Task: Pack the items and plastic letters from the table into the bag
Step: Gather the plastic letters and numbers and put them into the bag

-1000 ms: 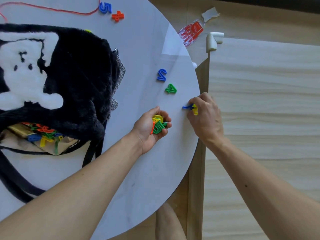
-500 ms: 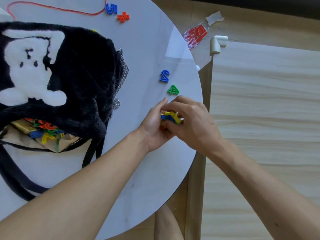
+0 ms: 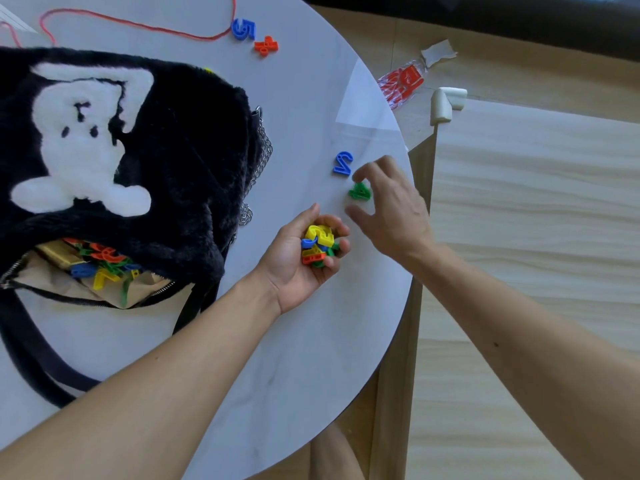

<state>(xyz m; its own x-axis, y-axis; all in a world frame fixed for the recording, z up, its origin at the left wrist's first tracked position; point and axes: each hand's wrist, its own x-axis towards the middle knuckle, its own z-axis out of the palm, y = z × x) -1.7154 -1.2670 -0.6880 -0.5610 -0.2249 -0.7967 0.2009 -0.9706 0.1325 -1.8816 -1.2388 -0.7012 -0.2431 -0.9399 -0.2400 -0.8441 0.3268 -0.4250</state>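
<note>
A black furry bag (image 3: 180, 161) with a white bear patch lies on the round white table (image 3: 311, 358), its zip mouth open at lower left with several coloured plastic pieces (image 3: 100, 268) inside. My left hand (image 3: 304, 258) is palm up, cupped around a handful of plastic pieces (image 3: 317, 245). My right hand (image 3: 391, 209) hovers with spread fingers over a green 4 (image 3: 360, 192); thumb and forefinger bracket it. A blue 2 (image 3: 343, 163) lies just beyond. A blue 5 (image 3: 243, 29) and a red piece (image 3: 266, 46) lie at the far edge.
A red string (image 3: 138, 24) curls across the table's far side. A metal chain (image 3: 258, 168) hangs off the bag's right side. Beyond the table's right edge are a red-printed plastic wrapper (image 3: 401, 81), a white corner guard (image 3: 445, 103) and a pale wooden surface (image 3: 536, 237).
My right hand dropped a blue and a yellow piece into my left hand, then moved away up to the green 4. My left hand stayed in place, holding more pieces.
</note>
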